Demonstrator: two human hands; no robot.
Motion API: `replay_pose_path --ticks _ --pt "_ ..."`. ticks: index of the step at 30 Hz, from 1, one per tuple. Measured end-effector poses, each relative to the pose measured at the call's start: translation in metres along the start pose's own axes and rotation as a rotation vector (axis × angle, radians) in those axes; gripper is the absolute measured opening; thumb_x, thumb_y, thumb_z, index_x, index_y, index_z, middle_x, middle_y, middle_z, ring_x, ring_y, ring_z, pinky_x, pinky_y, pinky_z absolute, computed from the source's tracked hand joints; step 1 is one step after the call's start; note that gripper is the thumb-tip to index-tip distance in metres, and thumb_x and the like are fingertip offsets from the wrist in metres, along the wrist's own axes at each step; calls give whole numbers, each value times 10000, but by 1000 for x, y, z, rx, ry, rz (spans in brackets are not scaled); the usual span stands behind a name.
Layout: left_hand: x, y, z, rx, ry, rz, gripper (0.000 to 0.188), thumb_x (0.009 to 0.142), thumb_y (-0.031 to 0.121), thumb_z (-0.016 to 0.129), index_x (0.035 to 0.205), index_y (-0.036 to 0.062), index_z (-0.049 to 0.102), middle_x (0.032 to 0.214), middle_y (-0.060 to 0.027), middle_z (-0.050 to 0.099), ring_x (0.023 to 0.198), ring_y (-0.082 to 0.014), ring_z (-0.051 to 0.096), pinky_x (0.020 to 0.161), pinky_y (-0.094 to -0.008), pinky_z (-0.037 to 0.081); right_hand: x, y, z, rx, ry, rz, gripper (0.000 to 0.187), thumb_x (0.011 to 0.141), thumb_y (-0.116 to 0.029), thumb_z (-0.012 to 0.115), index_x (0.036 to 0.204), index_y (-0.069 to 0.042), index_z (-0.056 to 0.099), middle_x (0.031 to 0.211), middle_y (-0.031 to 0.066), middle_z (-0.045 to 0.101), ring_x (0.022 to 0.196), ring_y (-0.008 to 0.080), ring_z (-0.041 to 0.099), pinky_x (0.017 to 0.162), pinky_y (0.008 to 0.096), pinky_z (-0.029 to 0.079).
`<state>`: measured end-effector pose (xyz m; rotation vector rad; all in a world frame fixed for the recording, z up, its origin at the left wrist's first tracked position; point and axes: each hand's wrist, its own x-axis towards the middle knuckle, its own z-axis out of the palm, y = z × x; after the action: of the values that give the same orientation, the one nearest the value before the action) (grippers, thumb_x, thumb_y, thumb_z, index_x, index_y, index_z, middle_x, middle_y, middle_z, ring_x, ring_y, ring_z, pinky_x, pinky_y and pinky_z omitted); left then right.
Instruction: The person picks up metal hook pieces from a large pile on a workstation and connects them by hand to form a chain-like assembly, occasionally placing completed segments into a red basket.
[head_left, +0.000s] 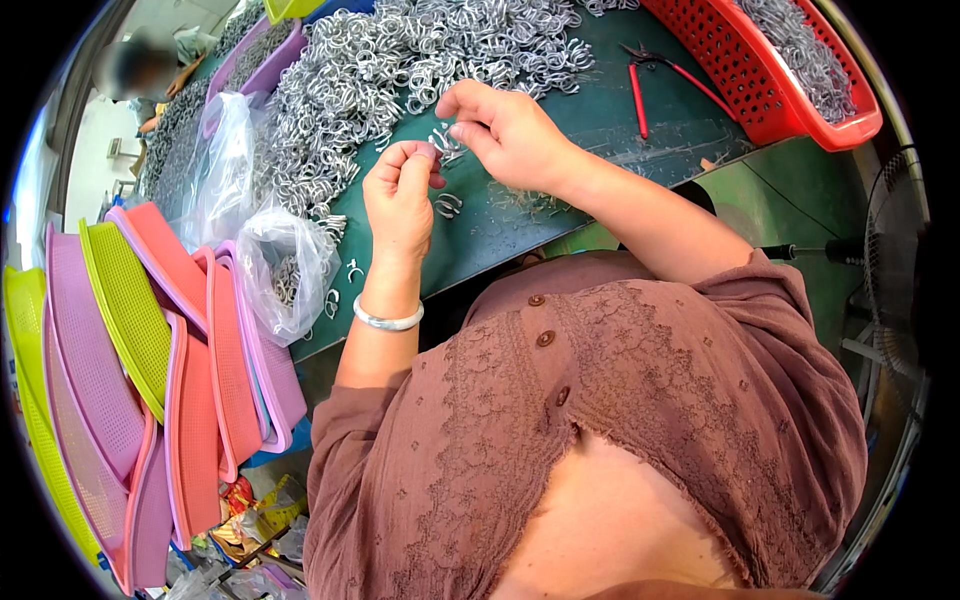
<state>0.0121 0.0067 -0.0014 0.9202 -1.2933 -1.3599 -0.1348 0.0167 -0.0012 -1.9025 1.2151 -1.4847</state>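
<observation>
One left hand (pixel 402 195) had thumb against fingertips; right hand (pixel 510 135), with curled fingers, was just beside. Whether they gripped something, could not tell. Curved silver-grey pieces (pixel 448 206) lay near, on green worktop (pixel 590 112). Beyond was big heap (pixel 425 55) of similar pieces; rightward, red-handled pliers (pixel 638 100), red basket (pixel 850 134); leftward, clear bag (pixel 312 255), coloured baskets (pixel 125 320).

You have no readable text, label, brand, number or sign anywhere in view. Below the left end of your worktop's (pixel 470 240) near edge lies crumpled red and yellow packaging (pixel 236 500); any print there is too small and blurred to read.
</observation>
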Motion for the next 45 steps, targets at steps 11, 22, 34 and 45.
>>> replay_pose_path --ticks 11,22,34,45 --pt "-1 -1 3 27 12 -101 111 783 100 544 695 31 542 612 11 499 516 -47 419 478 -180 336 -2 2 4 85 23 141 117 752 11 511 866 -7 489 570 2 471 543 62 427 501 223 367" --pt "-4 -16 10 -428 64 -376 90 786 80 522 715 24 516 642 -35 500 495 -98 418 508 -242 379 -9 10 16 275 173 384 89 761 3 504 849 8 494 655 11 527 593 65 484 524 202 404" --pt "-11 -19 25 -466 132 -302 93 791 92 503 741 13 510 669 -38 504 530 -105 427 514 -238 387 -11 -3 15 -190 301 -34 121 743 -9 507 861 -35 519 674 111 563 588 202 571 528 279 443" --pt "-8 -5 25 -486 207 -325 98 783 82 510 694 39 506 624 -20 490 509 -99 431 533 -251 403 -9 1 6 76 184 24 148 783 8 482 931 -5 483 737 63 555 660 81 511 577 228 427"
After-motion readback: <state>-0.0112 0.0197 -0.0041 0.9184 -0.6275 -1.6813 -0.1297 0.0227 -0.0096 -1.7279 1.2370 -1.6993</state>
